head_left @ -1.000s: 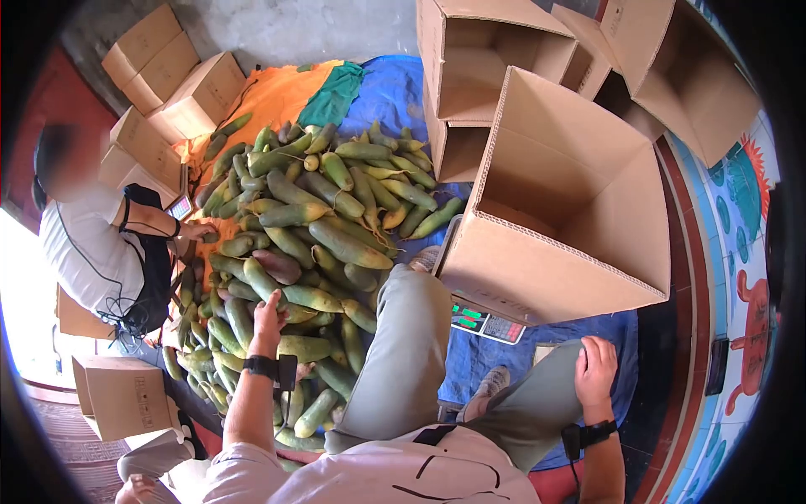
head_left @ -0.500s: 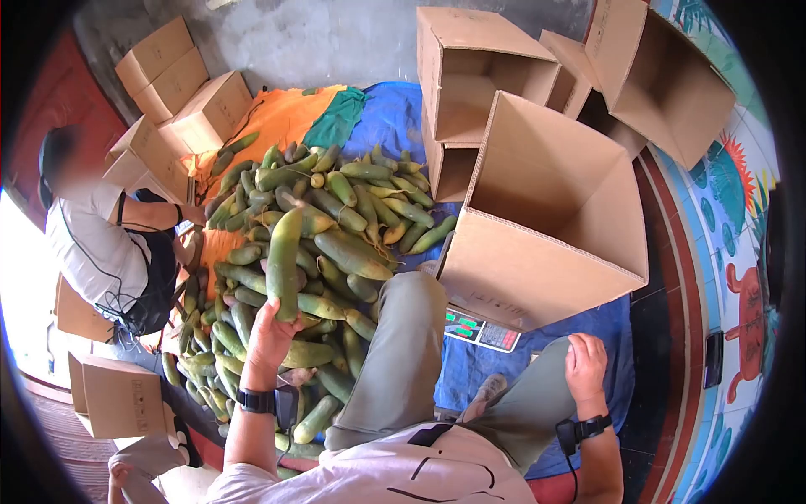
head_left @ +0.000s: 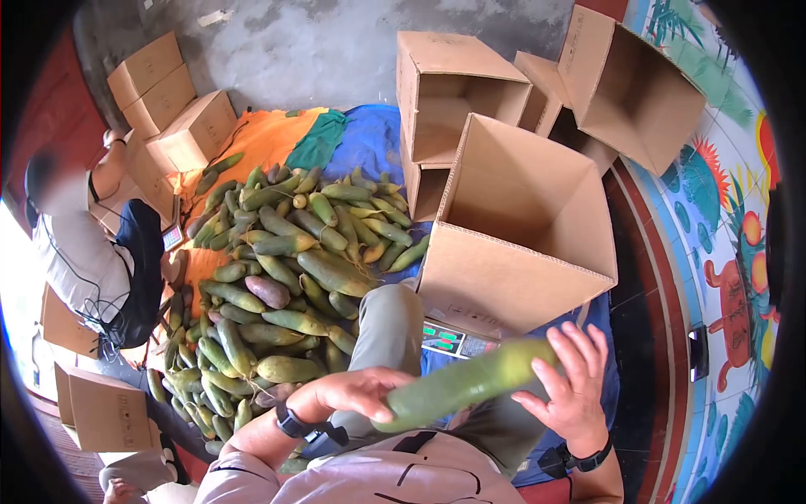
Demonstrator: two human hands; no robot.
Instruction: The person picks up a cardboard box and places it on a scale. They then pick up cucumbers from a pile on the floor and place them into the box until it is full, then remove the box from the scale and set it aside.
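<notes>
A thick green radish (head_left: 462, 382) lies slantwise across my lap, its paler end up to the right. My left hand (head_left: 359, 393) grips the lower left end, thumb on top. My right hand (head_left: 577, 391) is at the other end with fingers spread, the radish tip between fingers and thumb. Just beyond is a large open cardboard box (head_left: 512, 273), its opening tilted up toward me. Under its front edge shows a scale (head_left: 445, 338) with lit green digits. Left of my knee spreads a big heap of green radishes (head_left: 290, 323), with a purplish one among them.
More open boxes (head_left: 466, 97) are stacked behind the large one. At the left a person (head_left: 84, 252) in a white shirt sits by the heap, one arm raised to a box (head_left: 134, 181). Another box (head_left: 105, 412) stands at lower left. Orange and blue sheets (head_left: 365, 143) cover the floor.
My left hand has brought the radish from upright over the heap to my lap, now lying slantwise. My right hand has lifted off my knee to its far end. The other person's arm has risen.
</notes>
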